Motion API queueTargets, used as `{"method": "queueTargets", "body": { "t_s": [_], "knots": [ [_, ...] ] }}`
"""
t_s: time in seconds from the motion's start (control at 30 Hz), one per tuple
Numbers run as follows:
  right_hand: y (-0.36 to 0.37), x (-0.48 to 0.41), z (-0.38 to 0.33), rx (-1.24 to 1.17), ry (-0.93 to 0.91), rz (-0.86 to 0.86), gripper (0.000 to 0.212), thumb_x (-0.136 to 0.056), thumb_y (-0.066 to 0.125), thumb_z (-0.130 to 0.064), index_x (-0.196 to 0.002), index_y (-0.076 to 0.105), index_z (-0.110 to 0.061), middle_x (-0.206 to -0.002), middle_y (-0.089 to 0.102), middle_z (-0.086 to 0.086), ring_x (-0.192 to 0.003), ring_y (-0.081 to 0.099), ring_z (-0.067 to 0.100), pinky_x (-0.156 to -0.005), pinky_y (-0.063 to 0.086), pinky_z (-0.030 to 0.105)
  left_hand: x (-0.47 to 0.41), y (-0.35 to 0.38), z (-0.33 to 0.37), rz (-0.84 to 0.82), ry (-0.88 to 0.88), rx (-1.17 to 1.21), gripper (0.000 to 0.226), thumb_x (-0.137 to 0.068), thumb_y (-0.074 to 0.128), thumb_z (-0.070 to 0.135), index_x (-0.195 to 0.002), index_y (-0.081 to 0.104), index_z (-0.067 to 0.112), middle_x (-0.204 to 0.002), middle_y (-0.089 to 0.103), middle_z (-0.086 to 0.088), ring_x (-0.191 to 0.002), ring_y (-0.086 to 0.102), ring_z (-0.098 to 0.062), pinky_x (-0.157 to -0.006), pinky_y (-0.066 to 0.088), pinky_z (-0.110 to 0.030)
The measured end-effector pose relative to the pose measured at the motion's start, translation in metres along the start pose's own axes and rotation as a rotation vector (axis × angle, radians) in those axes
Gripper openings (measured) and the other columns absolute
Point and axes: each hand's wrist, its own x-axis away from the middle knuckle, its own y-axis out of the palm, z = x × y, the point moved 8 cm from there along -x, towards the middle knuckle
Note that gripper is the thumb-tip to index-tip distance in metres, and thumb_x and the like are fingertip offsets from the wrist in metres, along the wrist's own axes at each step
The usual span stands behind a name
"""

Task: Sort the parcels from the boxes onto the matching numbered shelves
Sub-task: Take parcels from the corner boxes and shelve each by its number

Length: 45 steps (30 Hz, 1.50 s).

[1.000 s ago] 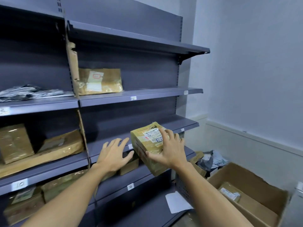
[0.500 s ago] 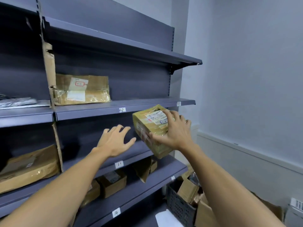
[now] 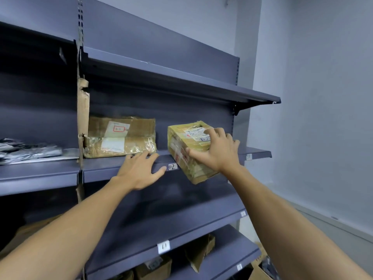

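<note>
Far left, a heap of grey bags (image 3: pixel 30 152) lies on the neighbouring shelf, shut off by one torn cardboard divider (image 3: pixel 83 122) standing upright. Right of it, on the 02 shelf (image 3: pixel 256 154), a flat parcel (image 3: pixel 121 138) sits back against the rear panel, its left end touching the divider.

The left hand (image 3: pixel 139 170) lies over the shelf's front edge with its fingers spread and straight, holding nothing. The tips are just beside the flat parcel's lower right corner, but I cannot tell whether they touch it. The thumb points at the 02 label (image 3: pixel 172 166).

A strip of bare shelf shows between the two parcels. Then comes the yellow parcel (image 3: pixel 181 156), tilted, with its far end over the shelf and its near corner hanging out past the front edge. The right hand (image 3: pixel 218 152) grips it, fingers curled across the top by the printed label and thumb pressed on the near side. Beyond it, bare shelf runs to the right end near the wall.

That makes two parcels at this level and two hands. Two shelf labels can be read, 02 and 11 (image 3: pixel 163 246), and the others are blurred.

Below the 11 shelf there is a brown box (image 3: pixel 153 267), with a second, tilted box (image 3: pixel 199 251) just to its right.
</note>
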Motion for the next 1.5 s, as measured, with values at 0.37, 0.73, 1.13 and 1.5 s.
{"method": "queueTargets", "body": {
  "t_s": [0.37, 0.73, 1.13, 1.5],
  "knots": [
    [0.077, -0.088, -0.001, -0.059, 0.027, -0.001, 0.089, -0.074, 0.040, -0.087, -0.133, 0.054, -0.023, -0.136, 0.049, 0.005, -0.122, 0.046, 0.036, -0.099, 0.031, 0.053, -0.054, 0.028, -0.024, -0.053, -0.116, -0.040, 0.059, -0.097, 0.030, 0.065, -0.140, 0.047, 0.028, -0.129, 0.056, -0.005, -0.117, 0.055, -0.030, -0.092, 0.044, -0.040],
    [0.136, -0.116, -0.007, -0.241, -0.120, 0.097, 0.080, -0.090, 0.018, -0.080, -0.142, 0.045, -0.027, -0.149, 0.042, 0.011, -0.151, 0.014, 0.031, -0.119, -0.002, 0.064, -0.081, 0.053, -0.034, -0.242, -0.153, 0.020, 0.057, -0.095, 0.025, 0.066, -0.129, 0.052, 0.029, -0.121, 0.049, -0.004, -0.119, 0.047, -0.027, -0.101, 0.036, -0.042],
    [0.166, -0.054, 0.003, -0.462, -0.213, 0.252, 0.077, -0.092, 0.047, -0.065, -0.152, 0.032, -0.019, -0.166, 0.010, 0.012, -0.155, 0.003, 0.027, -0.121, 0.011, 0.059, -0.078, 0.056, -0.037, -0.260, -0.204, 0.089, 0.053, -0.099, 0.028, 0.064, -0.141, 0.045, 0.036, -0.130, 0.048, 0.001, -0.126, 0.045, -0.022, -0.103, 0.037, -0.038],
    [0.198, -0.079, -0.012, -0.345, -0.285, -0.394, 0.059, -0.099, 0.044, -0.056, -0.152, 0.032, -0.034, -0.168, -0.009, -0.006, -0.153, 0.009, 0.017, -0.112, 0.036, 0.045, -0.084, 0.064, -0.040, -0.329, -0.216, 0.087, 0.054, -0.098, 0.027, 0.065, -0.144, 0.040, 0.038, -0.141, 0.040, 0.000, -0.136, 0.034, -0.021, -0.112, 0.025, -0.043]
  ]
}}
